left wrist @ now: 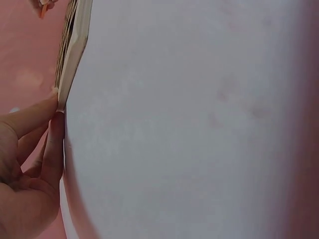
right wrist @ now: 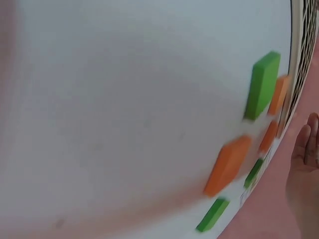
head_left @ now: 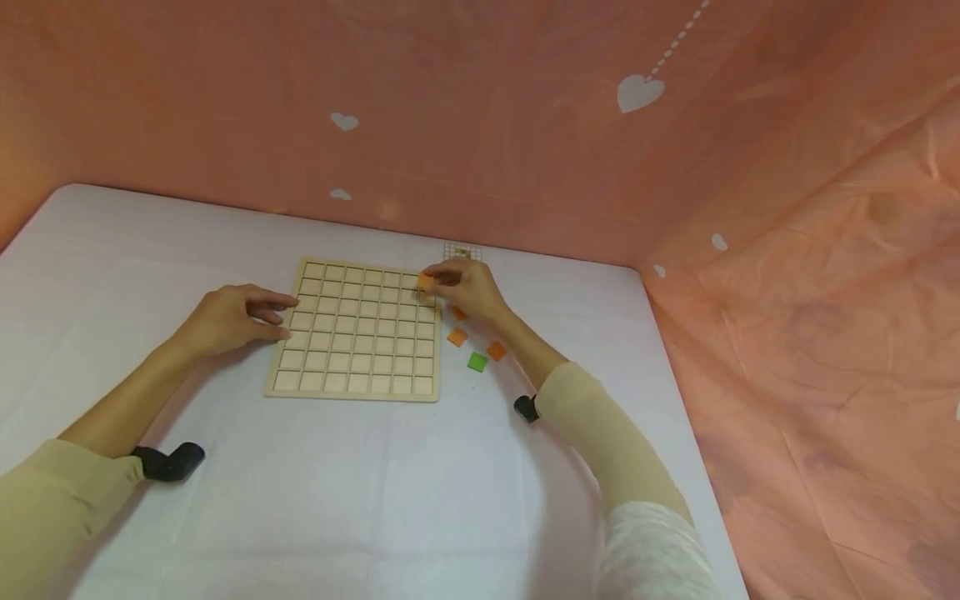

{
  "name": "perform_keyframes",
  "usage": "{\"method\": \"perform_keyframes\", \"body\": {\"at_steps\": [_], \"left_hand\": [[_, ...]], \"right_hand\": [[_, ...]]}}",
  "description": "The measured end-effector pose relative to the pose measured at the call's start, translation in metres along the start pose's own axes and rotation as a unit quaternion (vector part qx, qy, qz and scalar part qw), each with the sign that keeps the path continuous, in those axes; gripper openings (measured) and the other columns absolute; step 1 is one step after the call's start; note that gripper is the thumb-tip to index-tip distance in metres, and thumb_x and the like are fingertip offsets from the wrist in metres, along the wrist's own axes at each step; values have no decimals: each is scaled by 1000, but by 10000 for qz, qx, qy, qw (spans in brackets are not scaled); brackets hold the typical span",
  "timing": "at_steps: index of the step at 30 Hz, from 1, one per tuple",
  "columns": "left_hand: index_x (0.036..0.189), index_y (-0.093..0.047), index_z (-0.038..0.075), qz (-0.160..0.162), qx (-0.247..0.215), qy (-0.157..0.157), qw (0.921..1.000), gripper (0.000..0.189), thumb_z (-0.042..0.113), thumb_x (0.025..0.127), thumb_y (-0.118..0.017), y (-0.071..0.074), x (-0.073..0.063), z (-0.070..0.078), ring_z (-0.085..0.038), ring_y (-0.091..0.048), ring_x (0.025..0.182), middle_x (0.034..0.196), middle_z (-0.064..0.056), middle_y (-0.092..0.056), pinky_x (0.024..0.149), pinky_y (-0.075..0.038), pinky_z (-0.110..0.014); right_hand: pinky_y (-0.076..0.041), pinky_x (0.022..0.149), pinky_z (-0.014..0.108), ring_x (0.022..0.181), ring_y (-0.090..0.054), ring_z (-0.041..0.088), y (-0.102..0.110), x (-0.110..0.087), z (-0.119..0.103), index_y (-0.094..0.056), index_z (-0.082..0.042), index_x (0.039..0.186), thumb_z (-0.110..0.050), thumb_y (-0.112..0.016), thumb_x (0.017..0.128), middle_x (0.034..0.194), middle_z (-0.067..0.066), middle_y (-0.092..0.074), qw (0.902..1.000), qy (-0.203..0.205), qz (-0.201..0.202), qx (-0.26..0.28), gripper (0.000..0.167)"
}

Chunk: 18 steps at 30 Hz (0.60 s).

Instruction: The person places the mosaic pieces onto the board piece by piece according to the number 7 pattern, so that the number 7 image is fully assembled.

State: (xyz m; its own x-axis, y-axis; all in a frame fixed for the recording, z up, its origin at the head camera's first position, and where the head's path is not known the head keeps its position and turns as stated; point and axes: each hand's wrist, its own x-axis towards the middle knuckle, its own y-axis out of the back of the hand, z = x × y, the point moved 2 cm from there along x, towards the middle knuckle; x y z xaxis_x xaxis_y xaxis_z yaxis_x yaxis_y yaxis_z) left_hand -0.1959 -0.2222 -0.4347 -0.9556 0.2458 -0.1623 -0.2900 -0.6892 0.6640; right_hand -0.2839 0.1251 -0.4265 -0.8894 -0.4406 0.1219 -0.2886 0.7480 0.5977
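Note:
A square wooden grid board [head_left: 352, 340] lies on the white table. My left hand [head_left: 228, 318] touches its left edge with thumb and fingers spread and mostly straight; in the left wrist view, fingertips [left wrist: 56, 102] meet the board's rim. My right hand [head_left: 472, 287] pinches an orange square tile [head_left: 426, 281] at the board's top right corner; whether the tile touches a cell cannot be made out. Right of the board lie loose tiles, among them an orange tile [head_left: 457, 337], a redder orange tile [head_left: 497, 351] and a green tile [head_left: 477, 362].
A small card with a printed grid [head_left: 453, 249] lies behind my right hand, partly covered. More green tiles [right wrist: 213, 215] show in the right wrist view. A pink-orange cloth with white hearts [head_left: 480, 125] hangs behind and to the right of the table [head_left: 322, 500].

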Motion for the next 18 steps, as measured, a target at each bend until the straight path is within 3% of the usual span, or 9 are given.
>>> {"method": "perform_keyframes", "body": {"at_steps": [9, 18], "left_hand": [[135, -61, 6, -71, -10, 84, 9999, 57, 28, 86, -80, 0, -1, 1, -38, -58, 112, 111, -18, -70, 96, -37, -55], [134, -60, 5, -71, 50, 134, 9999, 57, 27, 86, -79, 0, -1, 0, -38, -59, 110, 108, -17, -71, 93, -39, -54]], "right_hand": [[-53, 79, 20, 89, -66, 10, -27, 11, -16, -76, -9, 111, -18, -80, 86, 103, 1, -69, 10000, -94, -24, 1, 27], [-52, 79, 18, 89, -66, 9, -45, 18, -30, -75, -9, 112, -17, -78, 88, 103, 2, -69, 9998, 125, -137, -34, 26]]}}
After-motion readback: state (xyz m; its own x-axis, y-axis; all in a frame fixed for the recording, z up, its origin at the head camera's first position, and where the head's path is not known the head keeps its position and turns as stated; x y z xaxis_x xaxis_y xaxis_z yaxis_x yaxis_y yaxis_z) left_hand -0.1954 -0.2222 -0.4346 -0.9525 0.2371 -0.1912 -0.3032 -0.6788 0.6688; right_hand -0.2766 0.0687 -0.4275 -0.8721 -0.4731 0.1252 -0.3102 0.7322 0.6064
